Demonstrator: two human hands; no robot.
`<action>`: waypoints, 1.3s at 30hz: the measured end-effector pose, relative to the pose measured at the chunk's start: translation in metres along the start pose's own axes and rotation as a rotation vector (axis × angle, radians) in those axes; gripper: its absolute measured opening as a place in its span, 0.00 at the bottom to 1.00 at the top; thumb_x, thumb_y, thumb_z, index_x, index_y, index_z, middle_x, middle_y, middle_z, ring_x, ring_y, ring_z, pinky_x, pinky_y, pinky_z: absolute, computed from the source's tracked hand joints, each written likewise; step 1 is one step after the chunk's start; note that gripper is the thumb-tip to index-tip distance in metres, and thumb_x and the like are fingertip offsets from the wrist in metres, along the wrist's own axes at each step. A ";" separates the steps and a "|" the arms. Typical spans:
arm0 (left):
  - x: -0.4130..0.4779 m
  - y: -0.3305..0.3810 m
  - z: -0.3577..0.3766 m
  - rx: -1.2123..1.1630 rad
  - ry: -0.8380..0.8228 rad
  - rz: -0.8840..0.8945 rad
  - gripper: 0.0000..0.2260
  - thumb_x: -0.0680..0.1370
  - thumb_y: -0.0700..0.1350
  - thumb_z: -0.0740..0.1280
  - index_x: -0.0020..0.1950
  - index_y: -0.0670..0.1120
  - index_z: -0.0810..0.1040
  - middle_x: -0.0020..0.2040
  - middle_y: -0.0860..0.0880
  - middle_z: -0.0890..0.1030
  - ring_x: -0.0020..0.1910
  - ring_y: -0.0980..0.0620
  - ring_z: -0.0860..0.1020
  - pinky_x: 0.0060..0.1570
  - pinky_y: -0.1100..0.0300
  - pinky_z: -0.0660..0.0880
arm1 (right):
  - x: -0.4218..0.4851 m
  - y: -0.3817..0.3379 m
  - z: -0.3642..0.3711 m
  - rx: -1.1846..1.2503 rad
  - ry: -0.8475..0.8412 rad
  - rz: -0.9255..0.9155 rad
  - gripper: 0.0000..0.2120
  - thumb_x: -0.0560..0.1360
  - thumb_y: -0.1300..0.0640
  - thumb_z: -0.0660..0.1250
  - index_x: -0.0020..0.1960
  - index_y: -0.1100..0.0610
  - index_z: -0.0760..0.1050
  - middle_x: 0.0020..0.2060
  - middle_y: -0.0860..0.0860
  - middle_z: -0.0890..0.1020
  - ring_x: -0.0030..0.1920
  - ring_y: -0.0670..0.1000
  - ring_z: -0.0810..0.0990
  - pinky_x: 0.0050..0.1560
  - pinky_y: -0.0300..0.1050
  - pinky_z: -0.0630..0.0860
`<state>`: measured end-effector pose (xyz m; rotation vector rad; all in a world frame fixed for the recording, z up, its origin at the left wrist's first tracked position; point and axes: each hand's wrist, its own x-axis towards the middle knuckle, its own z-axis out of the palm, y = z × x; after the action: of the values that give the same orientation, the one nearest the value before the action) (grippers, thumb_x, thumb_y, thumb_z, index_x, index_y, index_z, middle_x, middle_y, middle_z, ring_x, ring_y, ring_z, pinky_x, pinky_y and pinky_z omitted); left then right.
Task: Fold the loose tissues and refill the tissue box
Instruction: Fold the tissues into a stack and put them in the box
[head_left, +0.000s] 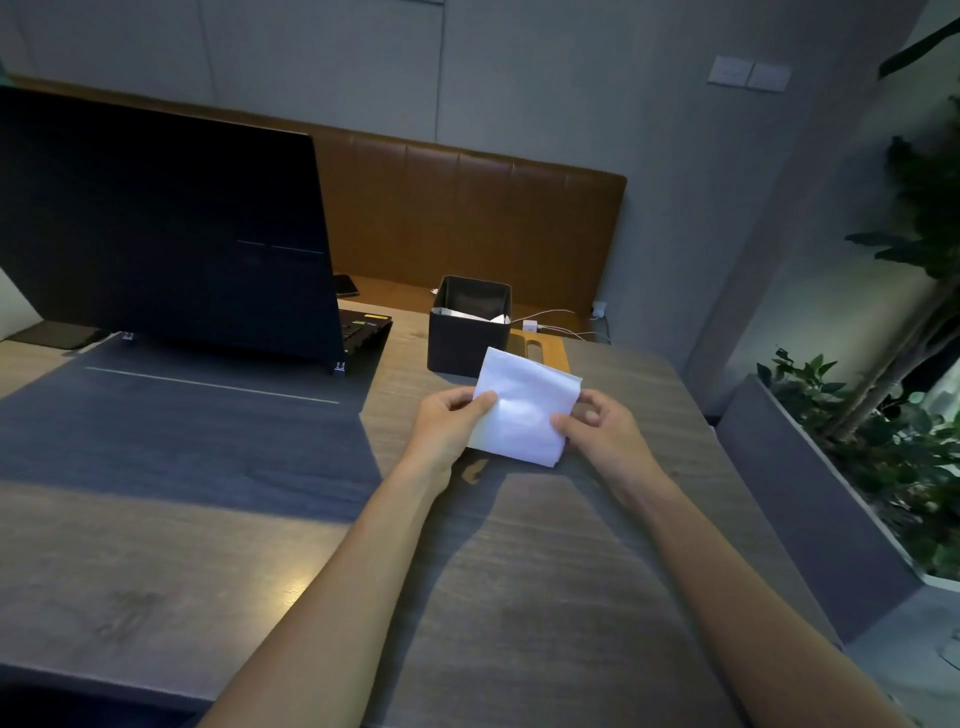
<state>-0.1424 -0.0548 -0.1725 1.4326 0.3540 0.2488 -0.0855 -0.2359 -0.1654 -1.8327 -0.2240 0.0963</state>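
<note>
From where I sit, the folded tissue (524, 408) is at the centre of my dial, over the surface (519, 571), pinched between my left hand (447, 426) at 9 o'clock and my right hand (597, 428) at 3 o'clock. The tissue box (467, 338) stands on the surface at 12 o'clock, just behind the tissue, with tissues inside it. A lid (540, 351) lies at 1 o'clock, beside the box. The laptop (166, 234) sits at 10 o'clock, the planter (810, 499) at 3 o'clock off the surface's edge.

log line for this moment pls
step: folding | both hands pinch white tissue | tissue box open, behind it | lid off
</note>
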 end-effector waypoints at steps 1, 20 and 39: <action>0.000 0.000 0.001 -0.014 0.017 -0.002 0.03 0.80 0.48 0.71 0.50 0.49 0.82 0.49 0.48 0.83 0.49 0.49 0.81 0.45 0.54 0.82 | -0.001 0.002 0.001 -0.019 0.022 0.024 0.15 0.79 0.59 0.70 0.64 0.51 0.74 0.54 0.49 0.83 0.52 0.48 0.83 0.41 0.38 0.82; 0.157 0.090 -0.014 0.558 0.317 0.376 0.13 0.76 0.50 0.74 0.56 0.55 0.73 0.48 0.54 0.79 0.50 0.51 0.79 0.51 0.50 0.81 | 0.164 -0.077 0.036 -0.270 0.137 -0.439 0.09 0.75 0.62 0.68 0.50 0.53 0.84 0.47 0.46 0.85 0.50 0.47 0.82 0.50 0.42 0.78; 0.230 0.089 -0.006 1.539 0.059 0.350 0.14 0.77 0.51 0.73 0.60 0.46 0.81 0.51 0.47 0.81 0.53 0.47 0.77 0.62 0.49 0.73 | 0.231 -0.076 0.075 -1.098 -0.235 -0.349 0.08 0.77 0.61 0.69 0.54 0.55 0.83 0.47 0.51 0.83 0.45 0.51 0.82 0.48 0.48 0.83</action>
<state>0.0712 0.0478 -0.1055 3.0218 0.3318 0.3085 0.1185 -0.0987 -0.1012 -2.8284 -0.8908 -0.0798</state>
